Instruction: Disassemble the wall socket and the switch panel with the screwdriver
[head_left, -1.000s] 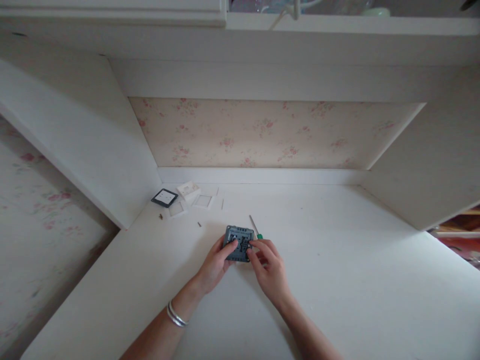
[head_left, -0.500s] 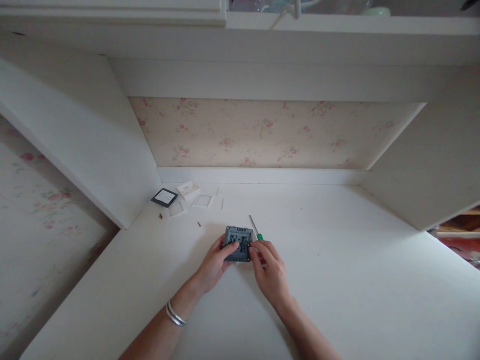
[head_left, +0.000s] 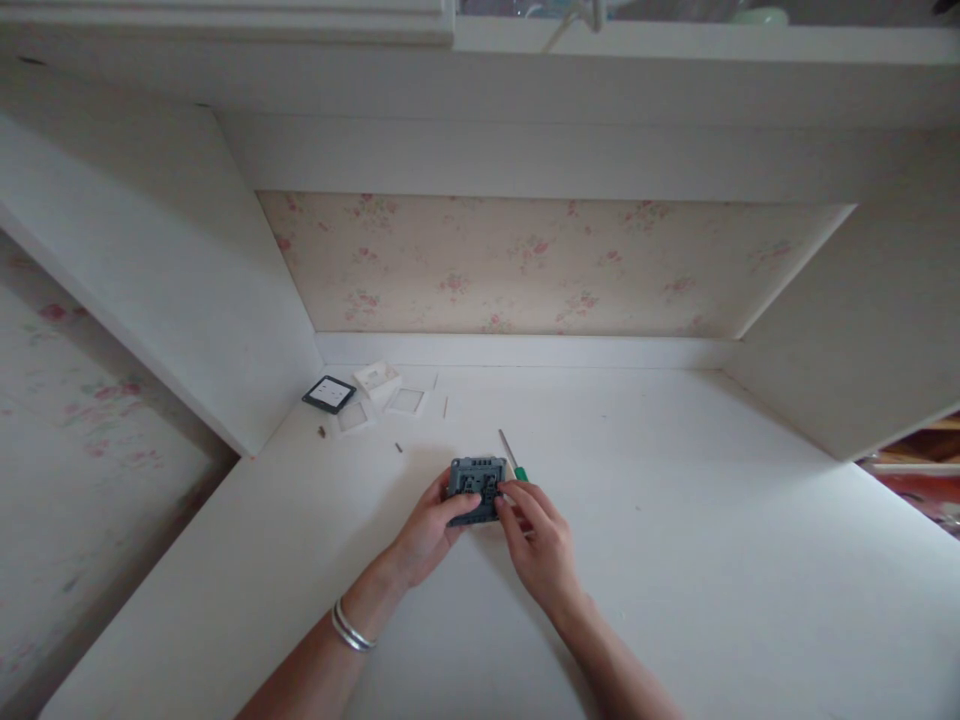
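Note:
My left hand (head_left: 431, 525) is closed around the left side of a dark grey wall socket body (head_left: 474, 508), its thumb lying across the face with the contacts. The socket body is raised a little and tilted towards me. At its right edge my right hand (head_left: 536, 535) has thumb and fingers pinched together, touching the socket; anything small between the fingertips is hidden. Just beyond the right fingers a screwdriver (head_left: 513, 458) with a green handle points away to the left, part of its handle behind the hand.
On the white desk (head_left: 712, 560), at the back left, lie a black-edged socket faceplate (head_left: 328, 394), a white box-shaped part (head_left: 377, 380), clear frames (head_left: 407, 401) and several small screws (head_left: 398, 447). Side panels and an overhead shelf (head_left: 600, 90) enclose the desk's back.
The socket body has tipped slightly, its top edge a bit lower, and the left thumb has slid a little to the right and down. The right fingers have shifted slightly left along its edge.

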